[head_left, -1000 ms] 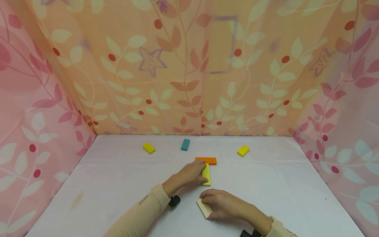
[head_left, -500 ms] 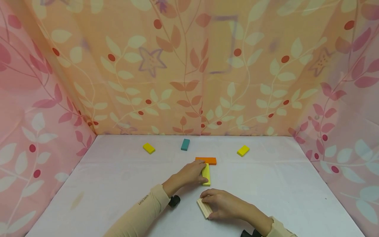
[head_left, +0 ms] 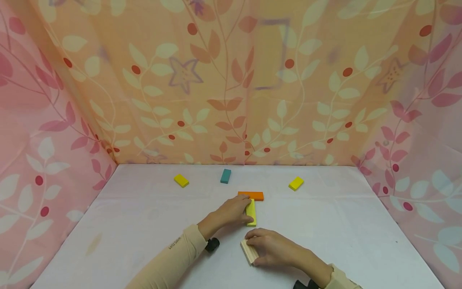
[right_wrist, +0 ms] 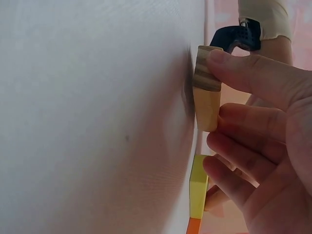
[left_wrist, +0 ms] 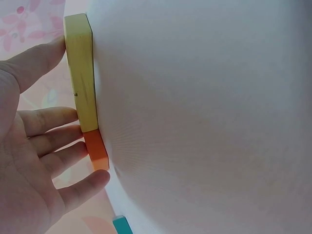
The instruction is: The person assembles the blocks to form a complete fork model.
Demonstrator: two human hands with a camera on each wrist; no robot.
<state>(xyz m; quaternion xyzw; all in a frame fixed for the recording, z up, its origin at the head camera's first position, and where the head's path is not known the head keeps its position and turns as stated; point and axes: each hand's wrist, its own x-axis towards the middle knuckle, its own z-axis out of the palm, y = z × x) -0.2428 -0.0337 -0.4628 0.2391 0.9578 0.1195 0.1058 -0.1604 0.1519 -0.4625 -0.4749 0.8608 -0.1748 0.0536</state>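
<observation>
My left hand (head_left: 231,210) rests along the yellow block (head_left: 251,216) in the middle of the table, thumb at its near end. In the left wrist view the fingers (left_wrist: 51,117) are fairly straight, with tips at the yellow block and the orange block (left_wrist: 99,151). Those two blocks meet end to side, the orange block (head_left: 257,196) lying crosswise at the far end. Closer to me, my right hand (head_left: 276,249) grips a plain wooden block (head_left: 249,253) set at a slant. The right wrist view has the thumb on this wooden block's (right_wrist: 207,109) striped end and fingertips toward its other end.
Farther back lie a yellow block (head_left: 181,180) on the left, a teal block (head_left: 225,176) near the middle and another yellow block (head_left: 296,184) on the right. A patterned curtain (head_left: 231,100) encloses the white table (head_left: 325,224) at the back and sides.
My right hand has shifted the wooden block very slightly forward, toward the yellow block. My left hand stays at the yellow block.
</observation>
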